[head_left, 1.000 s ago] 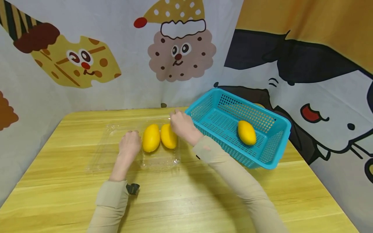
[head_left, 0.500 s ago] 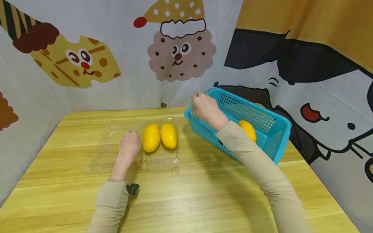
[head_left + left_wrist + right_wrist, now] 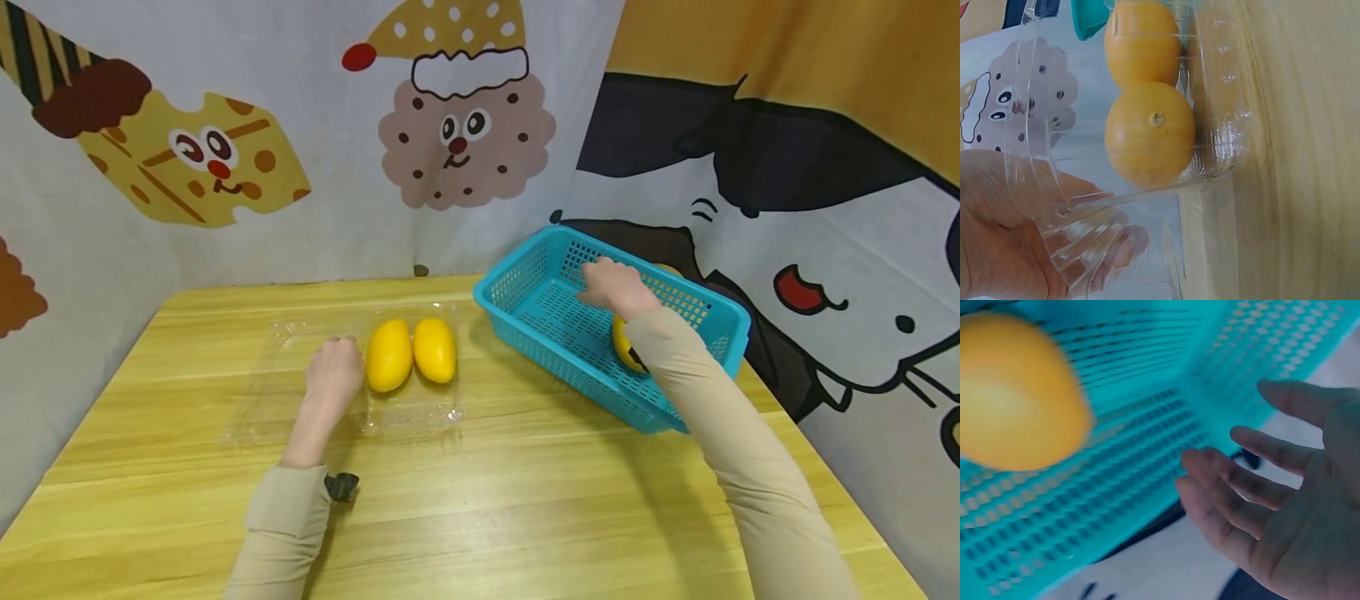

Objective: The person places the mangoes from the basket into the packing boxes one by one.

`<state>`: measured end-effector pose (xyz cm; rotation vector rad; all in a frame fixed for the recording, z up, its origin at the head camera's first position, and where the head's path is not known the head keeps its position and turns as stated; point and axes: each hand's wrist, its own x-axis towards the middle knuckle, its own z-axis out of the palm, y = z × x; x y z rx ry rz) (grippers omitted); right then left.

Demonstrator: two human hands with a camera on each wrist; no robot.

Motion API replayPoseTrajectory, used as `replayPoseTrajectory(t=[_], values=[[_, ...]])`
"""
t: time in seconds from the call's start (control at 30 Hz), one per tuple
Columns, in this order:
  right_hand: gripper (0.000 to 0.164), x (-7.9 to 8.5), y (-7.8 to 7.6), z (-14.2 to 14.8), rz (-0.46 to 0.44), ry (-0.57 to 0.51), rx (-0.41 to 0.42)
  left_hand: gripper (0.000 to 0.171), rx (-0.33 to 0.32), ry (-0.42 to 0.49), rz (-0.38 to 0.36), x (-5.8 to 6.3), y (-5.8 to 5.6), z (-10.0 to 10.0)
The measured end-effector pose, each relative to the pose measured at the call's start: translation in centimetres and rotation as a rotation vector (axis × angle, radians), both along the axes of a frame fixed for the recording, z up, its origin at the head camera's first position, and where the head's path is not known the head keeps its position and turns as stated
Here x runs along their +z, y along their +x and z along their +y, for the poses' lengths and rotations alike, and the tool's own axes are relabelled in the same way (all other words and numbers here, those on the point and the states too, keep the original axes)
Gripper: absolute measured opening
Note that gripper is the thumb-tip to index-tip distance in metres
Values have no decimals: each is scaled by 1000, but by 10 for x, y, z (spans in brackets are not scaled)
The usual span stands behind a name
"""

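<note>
Two yellow mangoes, a left one (image 3: 389,357) and a right one (image 3: 435,350), lie side by side in the right half of a clear plastic clamshell box (image 3: 412,414). My left hand (image 3: 333,367) grips the box near the fold between its halves; the left wrist view shows fingers (image 3: 1125,247) behind the clear plastic. Over the blue basket (image 3: 558,371) hovers my right hand (image 3: 617,287), holding nothing. Fingers spread and slightly bent, it faces a mango (image 3: 1019,394) inside the basket in the right wrist view. My forearm partly covers that mango in the head view.
The basket's raised mesh walls stand at the table's back right, close to the printed curtain (image 3: 480,242). The box's lid half (image 3: 262,400) lies spread out to the left on the wooden table (image 3: 450,517).
My right hand has left the right mango in the box and moved right, across the basket's rim to above its inside. My left hand stays at the box.
</note>
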<state>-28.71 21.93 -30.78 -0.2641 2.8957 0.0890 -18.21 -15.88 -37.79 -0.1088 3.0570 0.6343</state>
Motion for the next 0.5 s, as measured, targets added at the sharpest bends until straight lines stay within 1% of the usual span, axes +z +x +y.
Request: replayPoseTrajectory(t=[0.1,0.23,0.43,0.5], values=[[47,-9,-1,19,-103,15,-62,23,0,0,0,-1,0,0],[48,-18,2,40,-208,13,-151,24,-5,-1,1,-1,0,0],[69,-28,9,58,-299,-23,-263,23,-8,0,3,-1,-1,0],[77,-30,11,61,-329,-30,-281,23,-6,2,0,-1,-1,0]])
